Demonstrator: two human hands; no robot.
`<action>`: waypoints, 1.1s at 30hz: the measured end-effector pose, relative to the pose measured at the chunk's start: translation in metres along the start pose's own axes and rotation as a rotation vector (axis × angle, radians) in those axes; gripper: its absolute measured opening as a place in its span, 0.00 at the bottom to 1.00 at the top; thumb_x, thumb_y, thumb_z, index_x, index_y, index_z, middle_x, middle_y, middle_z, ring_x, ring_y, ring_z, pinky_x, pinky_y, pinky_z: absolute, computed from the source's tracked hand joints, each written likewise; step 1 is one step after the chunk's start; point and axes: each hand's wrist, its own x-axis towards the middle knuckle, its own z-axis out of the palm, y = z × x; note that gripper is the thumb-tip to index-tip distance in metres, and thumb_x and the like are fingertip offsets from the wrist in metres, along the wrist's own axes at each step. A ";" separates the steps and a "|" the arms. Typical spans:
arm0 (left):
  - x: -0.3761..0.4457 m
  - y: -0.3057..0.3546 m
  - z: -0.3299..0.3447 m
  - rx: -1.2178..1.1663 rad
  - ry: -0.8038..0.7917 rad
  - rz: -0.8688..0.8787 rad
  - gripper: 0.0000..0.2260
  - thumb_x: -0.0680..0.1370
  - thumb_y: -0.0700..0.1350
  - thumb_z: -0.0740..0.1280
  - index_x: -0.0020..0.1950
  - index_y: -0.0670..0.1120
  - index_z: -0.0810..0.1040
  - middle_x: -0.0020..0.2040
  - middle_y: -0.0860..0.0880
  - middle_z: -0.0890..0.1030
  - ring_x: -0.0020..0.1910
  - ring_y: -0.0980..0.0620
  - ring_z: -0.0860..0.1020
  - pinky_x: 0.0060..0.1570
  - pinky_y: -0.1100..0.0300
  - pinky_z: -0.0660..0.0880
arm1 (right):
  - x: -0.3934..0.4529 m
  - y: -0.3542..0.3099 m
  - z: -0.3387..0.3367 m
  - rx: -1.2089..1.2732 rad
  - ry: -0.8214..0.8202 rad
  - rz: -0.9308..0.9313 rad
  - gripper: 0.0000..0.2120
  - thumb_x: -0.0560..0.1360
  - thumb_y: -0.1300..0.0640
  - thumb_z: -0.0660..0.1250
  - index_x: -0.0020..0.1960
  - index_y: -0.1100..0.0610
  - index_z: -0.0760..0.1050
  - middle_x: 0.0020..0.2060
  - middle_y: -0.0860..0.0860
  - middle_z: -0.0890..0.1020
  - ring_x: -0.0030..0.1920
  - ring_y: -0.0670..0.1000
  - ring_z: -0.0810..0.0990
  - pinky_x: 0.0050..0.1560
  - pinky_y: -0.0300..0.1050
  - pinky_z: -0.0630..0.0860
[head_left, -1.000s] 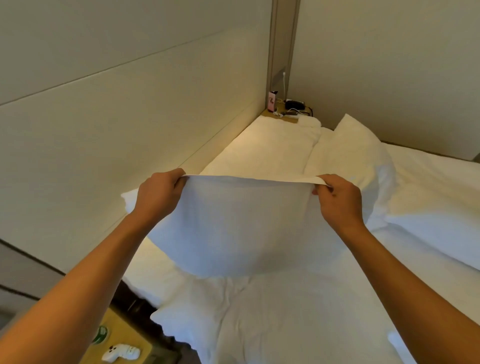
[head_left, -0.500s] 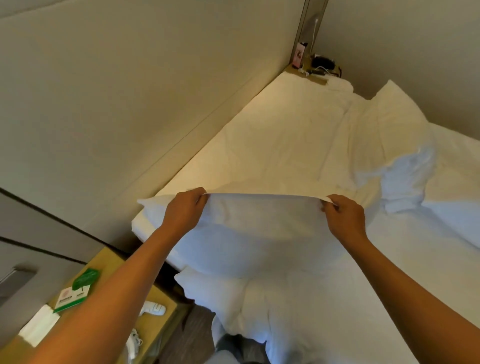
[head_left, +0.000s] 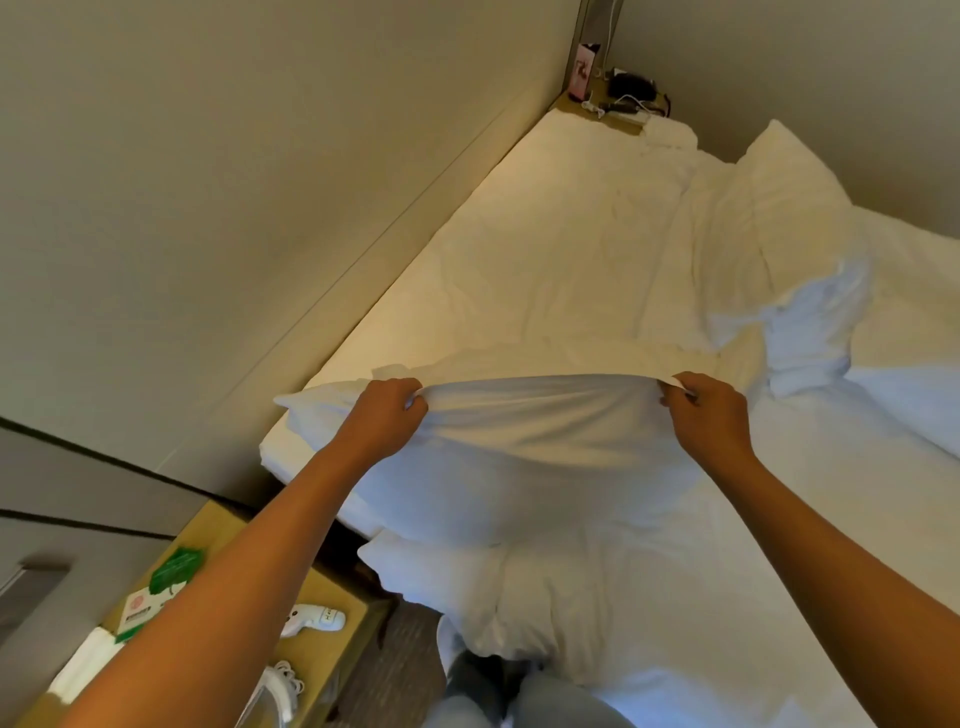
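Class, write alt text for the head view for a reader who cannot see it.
The left hand and right hand grip the top edge of a white pillow at the near end of a bed with rumpled white sheets beside a beige wall. Another pillow lies further back on the right; a bedside table stands lower left.

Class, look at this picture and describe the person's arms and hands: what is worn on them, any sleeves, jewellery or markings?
Both forearms are bare to the picture's edge; no sleeve shows. The left hand and right hand wear no gloves, and neither wrist has a watch or bracelet. No markings show. Fingertips are hidden in the cloth of the pillow, so rings cannot be ruled out.
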 end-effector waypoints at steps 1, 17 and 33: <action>0.002 0.001 0.001 0.011 0.004 -0.005 0.13 0.83 0.41 0.61 0.39 0.39 0.73 0.33 0.44 0.74 0.33 0.48 0.71 0.33 0.57 0.64 | 0.002 0.001 0.001 0.004 -0.001 -0.008 0.15 0.84 0.48 0.64 0.52 0.56 0.84 0.44 0.55 0.86 0.47 0.57 0.83 0.50 0.47 0.75; 0.047 0.035 -0.005 0.206 0.196 -0.079 0.10 0.85 0.45 0.62 0.53 0.45 0.83 0.46 0.44 0.85 0.45 0.42 0.80 0.47 0.52 0.77 | 0.077 0.018 0.011 0.104 -0.015 -0.140 0.13 0.84 0.47 0.64 0.55 0.53 0.83 0.43 0.46 0.81 0.42 0.50 0.78 0.40 0.37 0.69; 0.102 0.015 -0.013 0.210 0.210 -0.113 0.11 0.85 0.44 0.62 0.50 0.41 0.82 0.42 0.42 0.84 0.41 0.40 0.80 0.46 0.45 0.80 | 0.137 -0.011 0.025 0.064 -0.045 -0.151 0.13 0.85 0.50 0.63 0.54 0.56 0.83 0.45 0.51 0.84 0.43 0.53 0.80 0.45 0.42 0.71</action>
